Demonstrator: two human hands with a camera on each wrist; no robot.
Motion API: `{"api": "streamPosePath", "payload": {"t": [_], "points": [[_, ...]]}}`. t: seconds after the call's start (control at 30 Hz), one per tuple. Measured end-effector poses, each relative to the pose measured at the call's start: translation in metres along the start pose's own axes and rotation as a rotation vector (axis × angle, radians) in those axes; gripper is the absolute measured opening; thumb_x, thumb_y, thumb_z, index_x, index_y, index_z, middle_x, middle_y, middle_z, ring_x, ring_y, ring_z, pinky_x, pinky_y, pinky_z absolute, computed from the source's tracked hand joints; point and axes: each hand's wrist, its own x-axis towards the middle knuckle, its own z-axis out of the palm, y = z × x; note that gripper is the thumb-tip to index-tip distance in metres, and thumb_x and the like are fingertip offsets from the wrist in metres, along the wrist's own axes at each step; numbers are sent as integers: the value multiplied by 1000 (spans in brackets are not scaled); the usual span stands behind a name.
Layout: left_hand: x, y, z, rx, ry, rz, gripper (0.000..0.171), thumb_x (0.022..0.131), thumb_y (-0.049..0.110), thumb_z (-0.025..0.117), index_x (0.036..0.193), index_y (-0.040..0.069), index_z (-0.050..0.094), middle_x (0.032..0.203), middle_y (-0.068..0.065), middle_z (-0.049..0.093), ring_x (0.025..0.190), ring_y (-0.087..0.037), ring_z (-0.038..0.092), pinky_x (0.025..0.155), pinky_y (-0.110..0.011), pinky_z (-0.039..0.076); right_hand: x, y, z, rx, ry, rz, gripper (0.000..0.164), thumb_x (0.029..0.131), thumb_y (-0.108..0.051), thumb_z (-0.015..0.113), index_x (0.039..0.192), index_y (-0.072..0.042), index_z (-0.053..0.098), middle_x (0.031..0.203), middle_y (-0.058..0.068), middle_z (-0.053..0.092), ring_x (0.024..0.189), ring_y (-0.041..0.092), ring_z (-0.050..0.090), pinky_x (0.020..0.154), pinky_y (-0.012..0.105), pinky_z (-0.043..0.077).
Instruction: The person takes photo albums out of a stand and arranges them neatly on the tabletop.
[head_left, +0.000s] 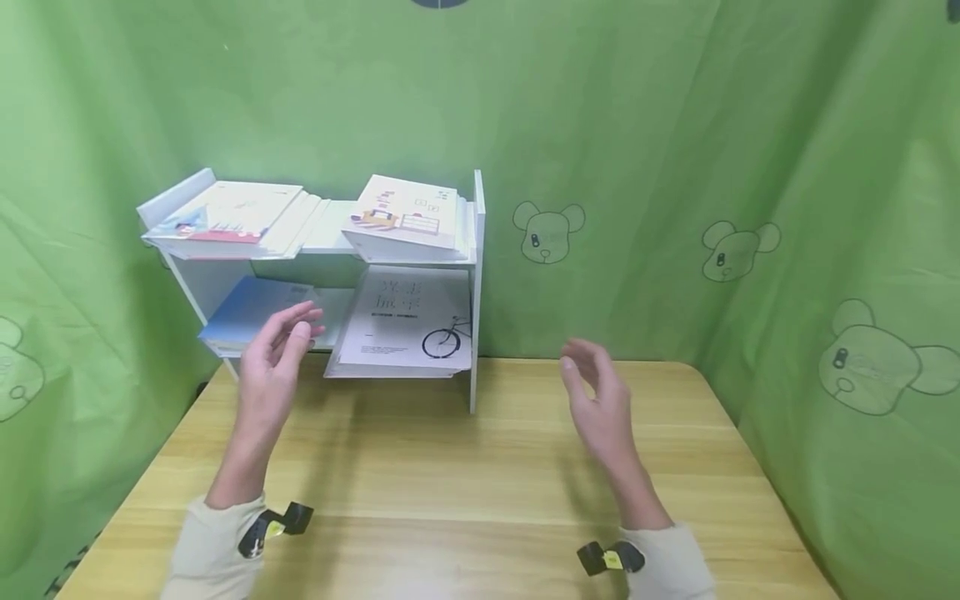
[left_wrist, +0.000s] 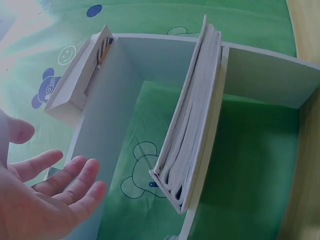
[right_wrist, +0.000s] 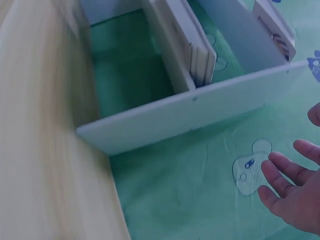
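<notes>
My left hand (head_left: pixel 273 358) hangs in front of the lower left of a white two-tier shelf (head_left: pixel 478 250), its fingers loosely bent and holding nothing. Off to the right of the shelf, my right hand (head_left: pixel 600 400) is raised above the table, also with nothing in it. Stacked books lie on the upper tier: a pile with a red-and-blue cover (head_left: pixel 232 212) at left, and a pile with a cream illustrated cover (head_left: pixel 405 212) at right. On the lower tier are a blue book (head_left: pixel 251 308), partly behind my left hand, and a white book with a bicycle picture (head_left: pixel 408 321).
The shelf stands at the back left of a wooden table (head_left: pixel 420 492). A green curtain (head_left: pixel 615 150) with bear-face prints hangs behind and along both sides. Each wrist wears a black strap with a small camera (head_left: pixel 298 518).
</notes>
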Motion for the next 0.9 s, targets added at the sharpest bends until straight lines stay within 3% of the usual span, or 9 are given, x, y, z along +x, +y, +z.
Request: {"api": "streamPosePath", "payload": {"t": [0.3, 0.6, 0.9], "points": [[3, 1, 12, -94, -2, -11, 38, 110, 20, 47, 141, 0, 55, 135, -22, 61, 115, -23, 66, 100, -30, 54, 9, -16, 10, 127, 9, -2, 37, 107, -25, 57, 137, -4, 56, 131, 13, 65, 126, 24, 58, 113, 41, 44], [5, 3, 19, -76, 66, 20, 36, 110, 20, 48, 139, 3, 58, 131, -14, 64, 112, -22, 66, 99, -32, 55, 15, -25, 17, 203, 11, -12, 33, 106, -21, 59, 134, -4, 57, 128, 11, 66, 123, 21, 60, 110, 32, 47], [12, 13, 34, -142, 85, -7, 34, 109, 20, 49, 137, 3, 59, 127, -8, 65, 114, -30, 65, 99, -33, 56, 27, -43, 31, 258, 9, -54, 33, 104, -15, 61, 133, -1, 57, 126, 14, 66, 118, 25, 63, 108, 31, 49]]}}
